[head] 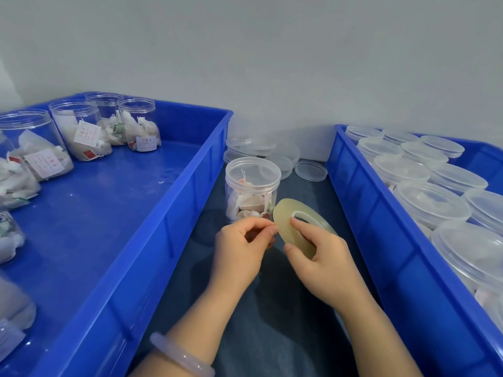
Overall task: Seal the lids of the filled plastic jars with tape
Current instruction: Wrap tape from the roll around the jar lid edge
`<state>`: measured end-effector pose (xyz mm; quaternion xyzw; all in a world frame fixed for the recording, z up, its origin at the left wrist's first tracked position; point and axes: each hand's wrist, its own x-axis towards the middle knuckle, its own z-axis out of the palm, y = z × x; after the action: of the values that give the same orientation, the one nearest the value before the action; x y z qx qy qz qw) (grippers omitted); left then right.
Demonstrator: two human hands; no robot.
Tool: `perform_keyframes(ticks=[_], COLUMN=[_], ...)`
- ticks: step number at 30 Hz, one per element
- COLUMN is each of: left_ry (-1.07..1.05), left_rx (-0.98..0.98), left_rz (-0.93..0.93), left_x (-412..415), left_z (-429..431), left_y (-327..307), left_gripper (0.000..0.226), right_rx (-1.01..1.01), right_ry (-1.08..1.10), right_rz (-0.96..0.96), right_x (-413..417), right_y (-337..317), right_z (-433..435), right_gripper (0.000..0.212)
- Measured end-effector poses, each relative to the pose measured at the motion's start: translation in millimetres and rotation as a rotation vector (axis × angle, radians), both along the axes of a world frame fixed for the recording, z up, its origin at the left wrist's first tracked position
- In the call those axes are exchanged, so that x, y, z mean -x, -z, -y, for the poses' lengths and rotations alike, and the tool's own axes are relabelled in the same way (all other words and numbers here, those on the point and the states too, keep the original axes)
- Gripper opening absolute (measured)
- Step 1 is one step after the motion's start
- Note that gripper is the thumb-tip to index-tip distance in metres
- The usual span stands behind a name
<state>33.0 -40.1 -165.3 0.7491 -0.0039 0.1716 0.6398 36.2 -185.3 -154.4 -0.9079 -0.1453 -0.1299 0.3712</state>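
A clear plastic jar (251, 186) with a lid on, filled with white tea bags, stands on the dark table between two blue crates. Just in front of it my right hand (321, 257) holds a flat yellowish roll of clear tape (288, 224), index finger through its core and thumb under its rim. My left hand (242, 246) is at the roll's left edge, thumb and forefinger pinched together at the tape's edge. Whether a loose tape end is between them I cannot make out.
The left blue crate (174, 202) holds several open jars of tea bags (81, 131). The right blue crate (381, 213) is packed with lidded jars (430, 202). Loose clear lids (310, 170) lie stacked behind the jar near the wall.
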Motion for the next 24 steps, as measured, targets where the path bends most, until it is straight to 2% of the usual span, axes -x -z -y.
perform_keyframes(ticks=[4, 9, 14, 24], left_ry=[0.000, 0.047, 0.060, -0.045], left_rx=[-0.171, 0.016, 0.134, 0.025], left_rz=[0.033, -0.002, -0.011, 0.044], left_x=[-0.3, 1.0, 0.6, 0.4], left_z=[1.9, 3.6, 3.5, 1.7], left_y=[2.4, 0.0, -2.9, -1.4], left_gripper=[0.019, 0.016, 0.029, 0.015], right_rx=[-0.037, -0.107, -0.101, -0.017], right_ry=[-0.009, -0.028, -0.017, -0.015], right_rz=[0.001, 0.001, 0.011, -0.001], right_x=[-0.1, 0.5, 0.5, 2.6], right_y=[0.2, 0.6, 2.4, 2.0], right_z=[-1.2, -1.0, -1.0, -0.1], right_gripper=[0.051, 0.039, 0.051, 0.057])
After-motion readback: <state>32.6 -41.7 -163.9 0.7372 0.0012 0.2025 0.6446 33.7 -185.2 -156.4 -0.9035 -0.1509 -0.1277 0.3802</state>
